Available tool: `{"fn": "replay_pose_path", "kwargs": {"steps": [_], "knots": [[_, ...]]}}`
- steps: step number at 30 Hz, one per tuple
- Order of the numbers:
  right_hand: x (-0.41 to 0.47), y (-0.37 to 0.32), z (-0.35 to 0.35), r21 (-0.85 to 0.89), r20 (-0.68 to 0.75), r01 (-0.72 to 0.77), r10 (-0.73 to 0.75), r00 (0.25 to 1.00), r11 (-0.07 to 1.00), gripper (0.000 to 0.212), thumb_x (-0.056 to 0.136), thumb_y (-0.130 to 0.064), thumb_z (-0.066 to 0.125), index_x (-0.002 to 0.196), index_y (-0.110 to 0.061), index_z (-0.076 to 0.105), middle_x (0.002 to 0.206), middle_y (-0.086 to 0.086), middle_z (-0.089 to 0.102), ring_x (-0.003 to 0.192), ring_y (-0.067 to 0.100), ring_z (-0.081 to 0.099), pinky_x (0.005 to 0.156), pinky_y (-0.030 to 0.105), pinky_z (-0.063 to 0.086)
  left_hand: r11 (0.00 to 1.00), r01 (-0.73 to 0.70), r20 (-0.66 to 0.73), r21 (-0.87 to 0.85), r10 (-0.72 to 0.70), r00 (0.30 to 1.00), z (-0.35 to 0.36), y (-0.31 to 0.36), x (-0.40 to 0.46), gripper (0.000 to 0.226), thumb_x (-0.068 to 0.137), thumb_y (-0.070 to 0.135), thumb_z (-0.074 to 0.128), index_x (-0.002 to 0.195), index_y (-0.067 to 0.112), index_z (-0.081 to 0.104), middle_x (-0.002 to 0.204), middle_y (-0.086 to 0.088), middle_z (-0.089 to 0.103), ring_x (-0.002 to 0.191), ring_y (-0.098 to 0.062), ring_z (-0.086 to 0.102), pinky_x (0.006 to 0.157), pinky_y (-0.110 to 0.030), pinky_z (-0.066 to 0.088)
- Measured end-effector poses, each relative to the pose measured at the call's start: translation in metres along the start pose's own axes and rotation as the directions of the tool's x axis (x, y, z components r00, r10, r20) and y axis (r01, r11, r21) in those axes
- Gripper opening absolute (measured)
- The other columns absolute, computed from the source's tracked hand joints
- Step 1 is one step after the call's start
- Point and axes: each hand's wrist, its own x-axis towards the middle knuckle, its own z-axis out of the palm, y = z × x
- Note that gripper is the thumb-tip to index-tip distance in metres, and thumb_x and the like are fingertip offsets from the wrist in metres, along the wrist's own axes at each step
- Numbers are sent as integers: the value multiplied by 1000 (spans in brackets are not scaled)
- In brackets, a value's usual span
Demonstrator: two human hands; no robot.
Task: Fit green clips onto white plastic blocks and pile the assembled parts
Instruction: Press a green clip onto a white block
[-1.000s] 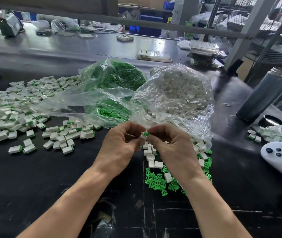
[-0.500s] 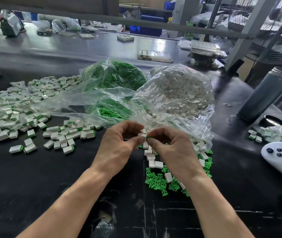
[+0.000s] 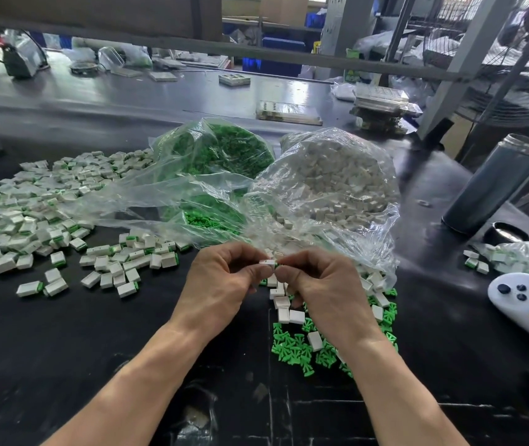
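Head view: I see my two hands meeting above the black surface (image 3: 63, 365). My left hand (image 3: 224, 284) has its grip clamped on a white block (image 3: 265, 263), thumb and curled fingers pinching its left end. My right hand (image 3: 321, 284) pinches a green clip (image 3: 276, 264) at the block's right end — only a sliver of green shows between the fingertips, and clip and block are touching. I cannot tell how far the clip is seated.

Just below the hands lie loose white blocks (image 3: 284, 309) and, nearer me, a heap of loose clips (image 3: 292, 349), partly hidden by my right wrist. To the left spreads the pile (image 3: 15, 214) of assembled parts, white with green ends, with a smaller scatter (image 3: 128, 262) between it and my left hand.

Behind the hands sit two clear bags side by side — a clip bag (image 3: 221, 156) on the left and a block bag (image 3: 337, 181) on the right, its mouth open toward the hands.

At far right stand a grey bottle (image 3: 494, 185) and, nearer, a white controller (image 3: 526, 300) with dark buttons
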Motion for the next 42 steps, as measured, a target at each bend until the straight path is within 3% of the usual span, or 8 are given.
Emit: {"fn": "replay_pose_path", "kwargs": {"steps": [7,15,23,29,33,35,38,42], "knots": [[5,4,3,-165,-43,7,-14,999,986,16,87,-12,82,82,-27,79,75,-9,76,64,8,67,71,46,62,995,-23,-4,95,23,1000,1,0,2,23,84,9,85,81,30,78,68,7,73,60,-3,62,60,-18,50],[2,0,4,-312,-36,65,-80,996,948,12,89,-10,79,84,-21,79,79,-10,75,78,4,69,72,26,56,968,-88,20,235,85,996,0,1,3,26,83,11,85,82,36,76,72,16,73,65,4,65,64,-12,48],[1,-2,5,-437,9,122,-131,991,891,13,92,-8,75,87,-19,79,82,-8,72,78,8,65,72,29,54,927,-163,34,337,161,986,-1,-4,3,27,82,8,85,81,34,77,80,20,74,77,2,70,69,-10,50],[2,2,7,-33,-36,-4,3,999,999,28,90,-9,78,84,-35,79,68,-5,72,58,6,63,56,22,53,998,-59,3,-7,59,998,-1,-3,6,22,86,3,80,80,25,79,65,1,72,57,-6,62,53,-15,48],[3,0,8,91,-39,-19,23,999,996,25,96,-4,70,88,-24,83,77,4,77,63,13,65,60,28,61,992,-28,-1,-119,29,1000,3,-8,4,17,87,10,80,81,25,78,69,4,72,60,-5,62,53,-15,48],[3,0,7,214,-24,-45,51,998,976,18,103,-15,63,100,-16,81,82,8,77,62,17,63,55,31,60,984,-32,3,-175,33,999,3,-8,4,5,81,26,82,83,28,78,72,3,72,62,-7,60,54,-17,48],[2,-1,12,382,44,-157,152,987,911,55,101,-49,51,98,0,74,77,16,72,53,21,57,43,31,49,983,-83,-4,-164,84,996,5,-13,4,17,77,39,86,88,30,77,81,0,76,71,-7,66,60,-17,51],[0,-2,25,362,111,-186,156,981,913,72,93,-67,38,78,-6,74,71,16,70,49,21,54,42,31,40,952,-74,54,-296,94,994,13,-16,2,25,83,34,84,97,15,74,68,-22,63,60,-33,64,66,-52,60]]}}
